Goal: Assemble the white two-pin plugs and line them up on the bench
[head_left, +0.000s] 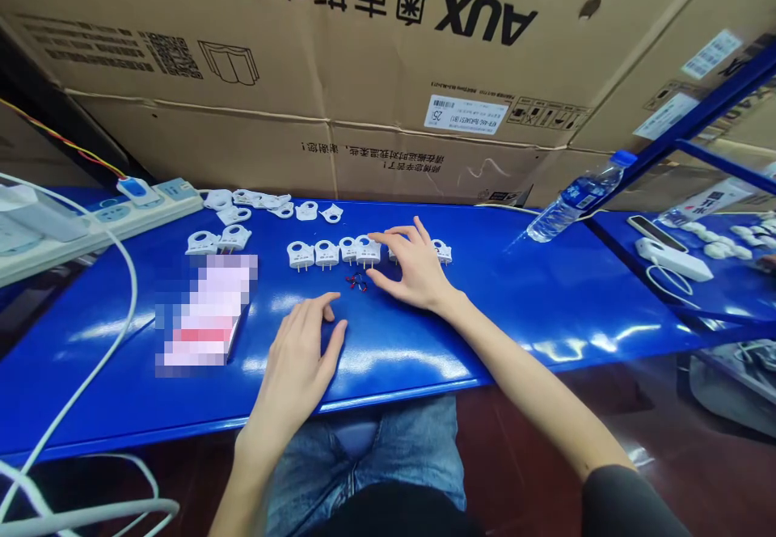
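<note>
- Arching over a row of white plug-like pieces [301, 260], the right hand [415, 266] holds its grip partly open, thumb and forefinger apart on either side of one white piece [369, 256]; no firm hold shows, and whether the forefinger touches it, I cannot tell.
- The left hand [297, 351] is loosely curled nearer the person, thumb and fingers apart, with nothing visible in its grip.
- Small red-and-black parts [356, 282] lie between the hands, just in front of the row.
- Work looks partway along: several pieces stand lined up, metal prongs towards the person, while a loose cluster [260, 201] lies behind to the left and the small parts are unattached. Whether any piece is finished, I cannot tell.
- Farther left on the blue counter [515, 310] are two more pieces [234, 238], a pixelated pink item [212, 310] and a power strip [112, 217].
- A water bottle [575, 197] leans at right; a large carton [376, 116] stands behind.
</note>
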Demonstrator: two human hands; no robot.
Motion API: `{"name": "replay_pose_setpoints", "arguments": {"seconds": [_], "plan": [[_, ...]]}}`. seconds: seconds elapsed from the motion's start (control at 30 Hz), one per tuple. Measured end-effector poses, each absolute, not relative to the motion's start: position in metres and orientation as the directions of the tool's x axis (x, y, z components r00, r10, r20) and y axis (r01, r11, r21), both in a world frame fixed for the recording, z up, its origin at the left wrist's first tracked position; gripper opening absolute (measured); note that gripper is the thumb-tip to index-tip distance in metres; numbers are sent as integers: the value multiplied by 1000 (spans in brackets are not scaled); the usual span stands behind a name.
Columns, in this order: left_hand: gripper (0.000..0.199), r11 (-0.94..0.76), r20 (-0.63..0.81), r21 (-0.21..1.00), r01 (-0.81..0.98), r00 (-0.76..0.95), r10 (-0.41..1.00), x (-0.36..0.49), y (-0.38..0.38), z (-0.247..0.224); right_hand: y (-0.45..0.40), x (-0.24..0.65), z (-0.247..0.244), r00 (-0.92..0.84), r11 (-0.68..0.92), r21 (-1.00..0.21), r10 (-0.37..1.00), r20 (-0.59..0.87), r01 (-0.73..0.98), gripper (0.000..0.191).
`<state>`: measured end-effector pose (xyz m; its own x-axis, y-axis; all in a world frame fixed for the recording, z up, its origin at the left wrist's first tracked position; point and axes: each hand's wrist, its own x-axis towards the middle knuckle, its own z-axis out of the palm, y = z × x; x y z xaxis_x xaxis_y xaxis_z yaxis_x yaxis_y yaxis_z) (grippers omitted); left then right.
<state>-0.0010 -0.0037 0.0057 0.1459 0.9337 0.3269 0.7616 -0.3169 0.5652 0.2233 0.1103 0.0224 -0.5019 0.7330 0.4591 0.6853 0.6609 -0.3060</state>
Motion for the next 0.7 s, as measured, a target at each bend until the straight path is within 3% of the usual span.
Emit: {"name": "replay_pose_setpoints", "arguments": {"seconds": [0.23, 0.4, 0.5, 0.7], "plan": [[26, -264, 342, 612, 745, 51, 938, -1, -3, 6, 83, 202, 23, -712, 813, -291, 582, 393, 505, 40], [20, -279, 321, 583, 763, 99, 942, 0, -2, 5, 81, 201, 17, -786, 860, -260, 509, 352, 440, 49], [21, -271, 303, 580, 768, 106, 947, 0, -2, 6, 83, 205, 21, -772, 842, -292, 534, 345, 453, 55], [23, -283, 309, 568, 773, 118, 944, -1, -2, 5, 89, 212, 29, -627, 695, -279, 719, 300, 662, 30]]}}
